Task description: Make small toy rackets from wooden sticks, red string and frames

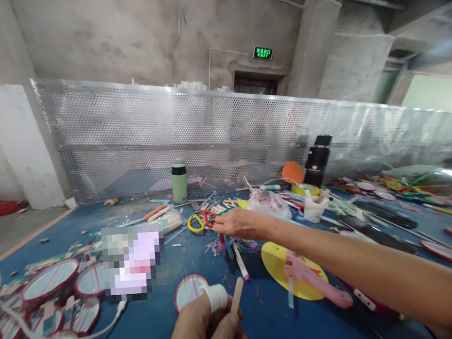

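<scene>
My left hand (pixel 206 326), low in the middle, pinches a flat wooden craft stick (pixel 238 294) that points up. A white band (pixel 217 297) is wrapped round one of its fingers. Just behind it is a round white disc (pixel 188 291) with a red rim; whether the hand touches it is unclear. My right hand (pixel 237 224) reaches across the table, its fingers closed at the red handle of a pair of scissors (pixel 207 218). Beside that lies a yellow loop handle (pixel 195 223). Below the right hand are coloured strings (pixel 249 245) and a white marker (pixel 240 261).
Red-rimmed discs (pixel 50 281) pile up on the left, near a pixelated phone (pixel 139 258) with a cable. A pink glue gun (pixel 319 282) lies on a yellow disc (pixel 272 254). A green cup (pixel 179 184) and a black flask (pixel 318 162) stand before the perforated metal screen (pixel 149 128).
</scene>
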`<state>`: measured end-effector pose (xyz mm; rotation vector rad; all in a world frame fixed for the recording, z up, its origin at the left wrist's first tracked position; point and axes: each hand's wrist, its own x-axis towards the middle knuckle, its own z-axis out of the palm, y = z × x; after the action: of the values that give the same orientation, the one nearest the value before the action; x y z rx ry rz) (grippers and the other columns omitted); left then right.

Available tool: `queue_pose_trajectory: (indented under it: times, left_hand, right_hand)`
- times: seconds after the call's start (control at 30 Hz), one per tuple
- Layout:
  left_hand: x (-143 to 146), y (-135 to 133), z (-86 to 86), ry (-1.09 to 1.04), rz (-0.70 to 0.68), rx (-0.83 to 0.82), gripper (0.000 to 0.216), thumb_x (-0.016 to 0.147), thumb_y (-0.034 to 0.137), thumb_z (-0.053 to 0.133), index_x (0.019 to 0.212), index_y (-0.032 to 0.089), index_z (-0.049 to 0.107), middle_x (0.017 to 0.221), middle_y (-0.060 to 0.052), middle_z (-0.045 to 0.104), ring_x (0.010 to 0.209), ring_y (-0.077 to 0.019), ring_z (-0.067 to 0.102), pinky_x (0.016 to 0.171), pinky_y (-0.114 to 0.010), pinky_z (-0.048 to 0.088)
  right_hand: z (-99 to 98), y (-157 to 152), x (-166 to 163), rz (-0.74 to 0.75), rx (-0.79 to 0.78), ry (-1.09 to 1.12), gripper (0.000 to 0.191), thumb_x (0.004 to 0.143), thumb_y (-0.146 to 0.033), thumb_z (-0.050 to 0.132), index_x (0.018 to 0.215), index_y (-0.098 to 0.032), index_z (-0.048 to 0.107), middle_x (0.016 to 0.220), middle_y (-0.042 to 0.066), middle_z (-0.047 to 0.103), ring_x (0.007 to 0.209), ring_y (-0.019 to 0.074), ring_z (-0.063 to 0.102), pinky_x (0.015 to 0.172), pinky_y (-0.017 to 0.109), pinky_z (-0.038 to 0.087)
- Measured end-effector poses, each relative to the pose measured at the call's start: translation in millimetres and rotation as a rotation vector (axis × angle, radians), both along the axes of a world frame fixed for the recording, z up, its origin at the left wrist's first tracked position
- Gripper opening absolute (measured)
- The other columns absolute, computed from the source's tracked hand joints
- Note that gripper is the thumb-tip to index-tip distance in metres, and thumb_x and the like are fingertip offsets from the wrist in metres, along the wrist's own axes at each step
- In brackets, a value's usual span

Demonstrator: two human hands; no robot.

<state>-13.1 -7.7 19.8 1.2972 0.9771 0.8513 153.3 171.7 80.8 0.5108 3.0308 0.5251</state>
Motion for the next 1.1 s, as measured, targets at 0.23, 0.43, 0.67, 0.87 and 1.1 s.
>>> queue_pose_trajectory:
  times: [0.23, 0.43, 0.67, 0.87, 1.1]
  left_hand:
    - [-0.8, -0.2, 0.2, -0.028, -0.002, -0.011, 0.04, 0.076, 0.055, 0.064, 0.077, 0.017, 0.053, 0.067, -0.005, 0.071, 0.048, -0.01, 0.058, 0.049, -0.02, 0.04]
    - [0.6, 0.1, -3.6, -0.031, 0.036, -0.021, 0.04, 0.074, 0.044, 0.071, 0.096, 0.015, 0.055, 0.066, -0.005, 0.074, 0.051, -0.0119, 0.063, 0.053, -0.021, 0.044]
    - [4.3, -22.6, -5.1, -0.099, -0.003, -0.026, 0.047, 0.075, 0.06, 0.066, 0.089, 0.018, 0.051, 0.068, -0.002, 0.071, 0.05, -0.0161, 0.067, 0.047, -0.022, 0.047]
    - [12.2, -68.5, -20.0, -0.064, 0.242, 0.114, 0.051, 0.072, 0.066, 0.067, 0.068, 0.015, 0.06, 0.055, -0.002, 0.064, 0.05, -0.0128, 0.058, 0.051, -0.021, 0.045]
    - [44.5, -132.4, -50.8, -0.235, 0.363, 0.05, 0.046, 0.073, 0.059, 0.07, 0.073, 0.013, 0.066, 0.05, 0.001, 0.059, 0.041, -0.0087, 0.049, 0.042, -0.018, 0.037]
  right_hand:
    - [27.6, -60.5, 24.3, -0.224, -0.268, 0.654, 0.012, 0.089, -0.015, 0.046, 0.086, -0.017, 0.057, 0.073, -0.001, 0.058, 0.057, 0.0089, 0.049, 0.054, 0.022, 0.04]
    - [9.3, -138.8, 27.8, -0.304, -1.001, 1.514, 0.02, 0.088, -0.036, 0.064, 0.081, -0.018, 0.062, 0.065, 0.001, 0.067, 0.036, 0.007, 0.05, 0.036, 0.02, 0.033]
    - [-41.0, -193.0, 17.4, -0.269, -1.076, 1.947, 0.028, 0.082, -0.041, 0.07, 0.069, -0.018, 0.062, 0.055, 0.001, 0.064, 0.036, 0.0087, 0.049, 0.035, 0.019, 0.033]
    - [-84.4, -225.9, 12.1, -0.22, -0.786, 1.973, 0.013, 0.087, -0.029, 0.066, 0.078, -0.02, 0.07, 0.06, 0.001, 0.065, 0.041, 0.011, 0.055, 0.037, 0.022, 0.043]
    - [-93.0, -299.7, 9.6, -0.141, -0.235, 1.748, 0.023, 0.08, -0.005, 0.063, 0.092, -0.023, 0.071, 0.071, 0.0, 0.071, 0.054, 0.0129, 0.066, 0.053, 0.023, 0.055]
